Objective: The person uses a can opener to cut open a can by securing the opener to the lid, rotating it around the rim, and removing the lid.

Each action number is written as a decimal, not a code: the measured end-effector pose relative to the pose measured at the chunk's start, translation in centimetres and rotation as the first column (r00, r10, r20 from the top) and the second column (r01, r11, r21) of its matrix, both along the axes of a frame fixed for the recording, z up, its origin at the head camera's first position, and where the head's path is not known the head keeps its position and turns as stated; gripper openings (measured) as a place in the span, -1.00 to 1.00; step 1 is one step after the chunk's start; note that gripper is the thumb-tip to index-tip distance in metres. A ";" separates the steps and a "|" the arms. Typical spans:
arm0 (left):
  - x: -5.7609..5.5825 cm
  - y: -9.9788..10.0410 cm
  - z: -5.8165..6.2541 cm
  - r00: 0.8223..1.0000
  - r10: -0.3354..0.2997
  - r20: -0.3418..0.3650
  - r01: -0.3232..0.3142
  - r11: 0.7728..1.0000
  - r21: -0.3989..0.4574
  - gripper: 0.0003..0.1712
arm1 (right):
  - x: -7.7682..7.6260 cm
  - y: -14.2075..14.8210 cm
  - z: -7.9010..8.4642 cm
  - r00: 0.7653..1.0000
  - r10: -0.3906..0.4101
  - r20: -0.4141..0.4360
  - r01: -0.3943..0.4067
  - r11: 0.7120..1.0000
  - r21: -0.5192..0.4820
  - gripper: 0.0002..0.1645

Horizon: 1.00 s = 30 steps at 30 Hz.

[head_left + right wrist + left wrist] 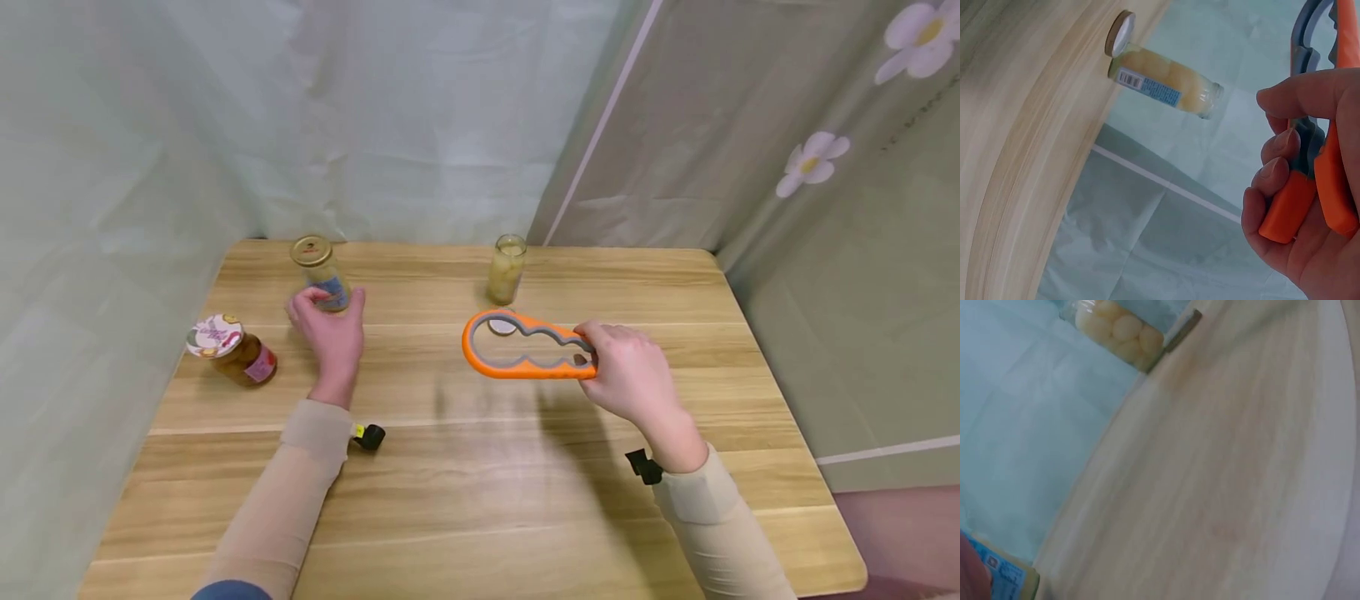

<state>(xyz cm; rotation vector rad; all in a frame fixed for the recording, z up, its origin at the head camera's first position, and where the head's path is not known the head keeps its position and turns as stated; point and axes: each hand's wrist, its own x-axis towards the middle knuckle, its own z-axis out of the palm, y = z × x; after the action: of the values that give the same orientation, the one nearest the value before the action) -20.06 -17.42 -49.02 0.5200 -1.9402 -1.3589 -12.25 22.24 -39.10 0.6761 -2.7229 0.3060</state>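
So the orange jar opener (528, 372) is up over the middle of the wooden table (465, 517), right hand (633, 371) wrapped snugly round its handles. Left hand (333, 333) has its thumb and fingers parted around the lower part of the gold-lidded jar (318, 265), though honestly can't tell if it's actually gripping. The printed-lid jar (243, 357) sits nearby, and past the opener there's a lidless jar (507, 272) with a loose lid (502, 326) just in front.
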 end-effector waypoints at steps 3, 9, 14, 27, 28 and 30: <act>-0.2 -0.3 -0.4 0.998 0.055 0.023 -0.054 0.998 -0.039 -0.29 | 0.0 0.0 -0.1 1.000 0.008 0.006 -0.008 1.000 0.007 -0.66; -0.9 -1.3 -0.9 0.994 0.023 0.108 -0.027 0.999 0.039 -0.06 | 0.2 0.1 -0.1 1.000 0.017 0.011 -0.017 1.000 0.013 -0.66; -2.2 -1.9 -0.7 0.987 -0.073 0.142 0.047 0.983 0.177 0.11 | 0.3 0.2 -0.2 1.000 0.008 0.012 -0.008 1.000 0.015 -0.65; -4.5 -3.8 -0.8 0.954 -0.186 0.234 0.129 0.963 0.238 0.07 | 0.3 0.1 -0.2 1.000 -0.003 0.023 0.003 1.000 0.023 -0.64; -4.5 -3.9 -0.8 0.951 -0.187 0.248 0.129 0.964 0.233 0.07 | 0.3 0.1 -0.1 1.000 -0.003 0.022 0.002 1.000 0.024 -0.64; -4.6 -4.0 -0.8 0.947 -0.197 0.256 0.137 0.962 0.235 0.05 | 0.3 0.1 -0.1 1.000 -0.005 0.018 0.004 1.000 0.025 -0.65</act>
<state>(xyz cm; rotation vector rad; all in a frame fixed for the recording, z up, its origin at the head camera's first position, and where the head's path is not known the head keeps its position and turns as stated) -24.69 -21.41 -49.84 0.6931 -2.1113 -1.6935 -11.95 22.34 -39.21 0.6775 -2.7495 0.2786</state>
